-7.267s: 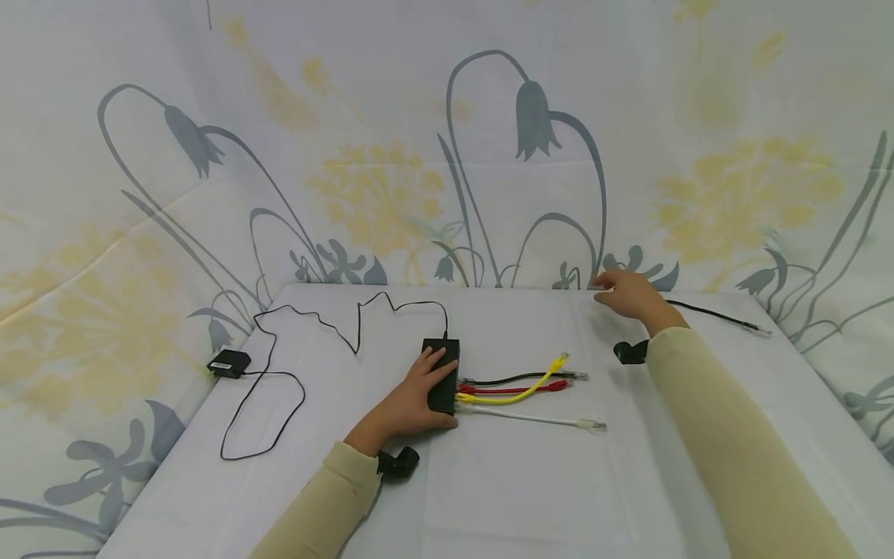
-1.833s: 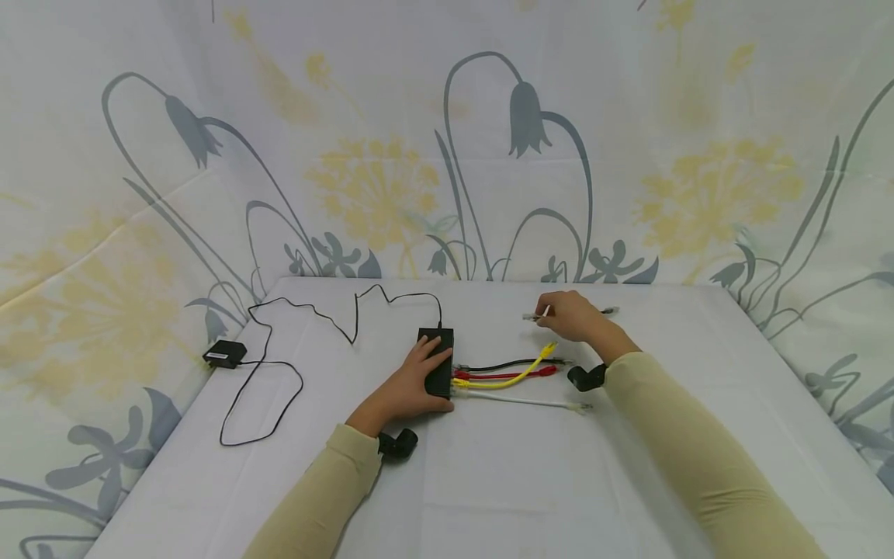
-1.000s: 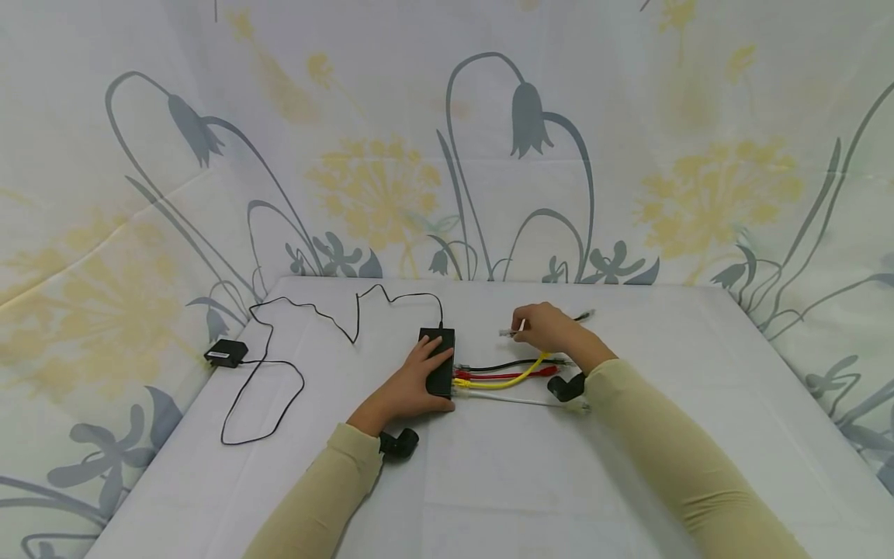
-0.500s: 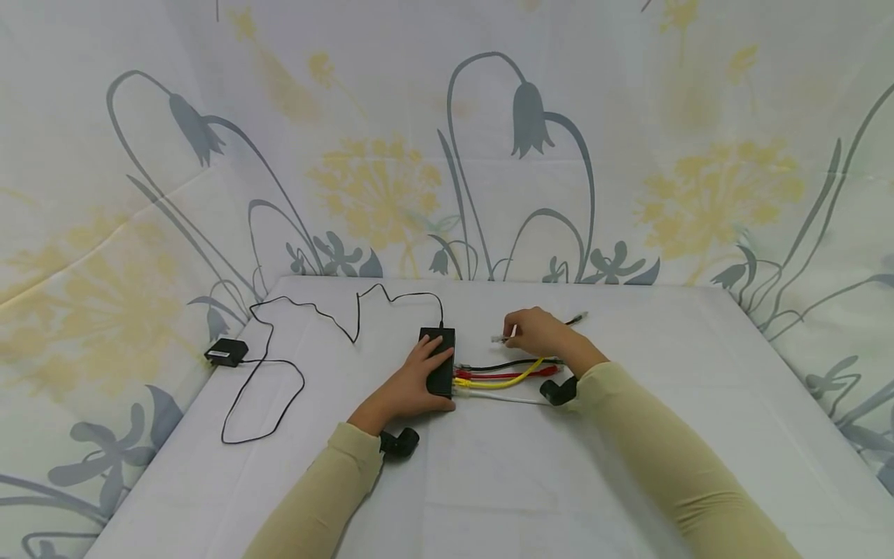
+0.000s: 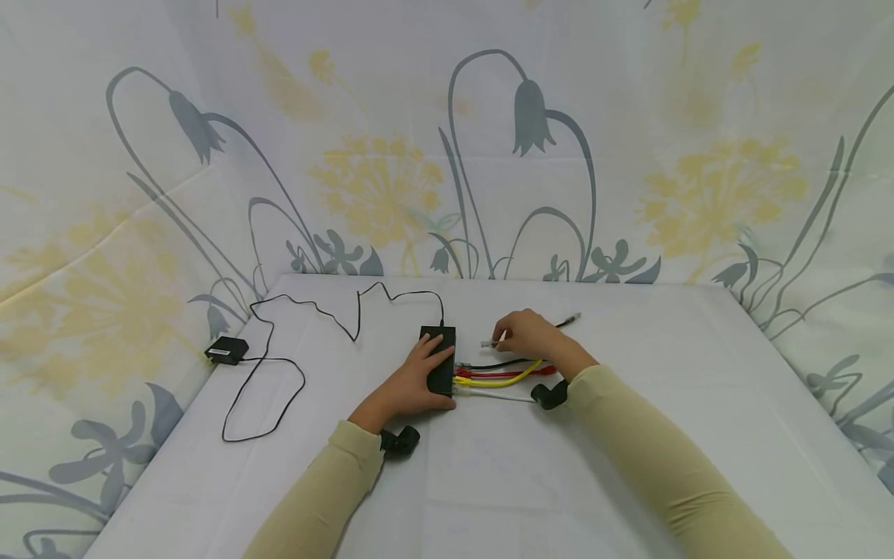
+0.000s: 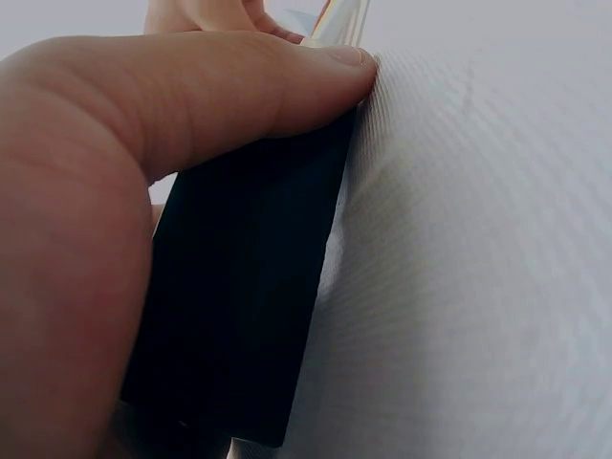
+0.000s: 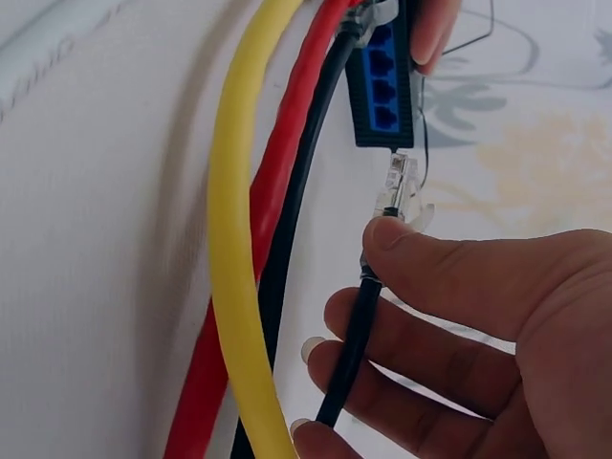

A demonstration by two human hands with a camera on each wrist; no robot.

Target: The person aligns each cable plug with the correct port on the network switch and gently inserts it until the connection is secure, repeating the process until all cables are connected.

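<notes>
My left hand (image 5: 412,384) holds a black network switch (image 5: 441,380) on the table, fingers spread over its top and thumb against its near end. In the right wrist view the switch (image 7: 360,110) shows several free blue ports. My right hand (image 5: 527,334) pinches a short black network cable (image 5: 567,320) just behind its clear plug (image 7: 400,182). That plug is a little apart from the switch, pointing toward it. Yellow (image 5: 503,383), red (image 5: 513,374), black (image 5: 499,366) and white (image 5: 499,395) network cables run from the switch's right side, passing below my right hand.
A thin black power cord (image 5: 282,419) loops over the left of the table, from the switch's far end to a black power adapter (image 5: 226,351). A flower-patterned cloth (image 5: 391,194) hangs behind the white-covered table (image 5: 489,497).
My right hand, first at the back right near the loose black cable, now has that cable and has carried it left and nearer to the switch. The left hand stays on the switch.
</notes>
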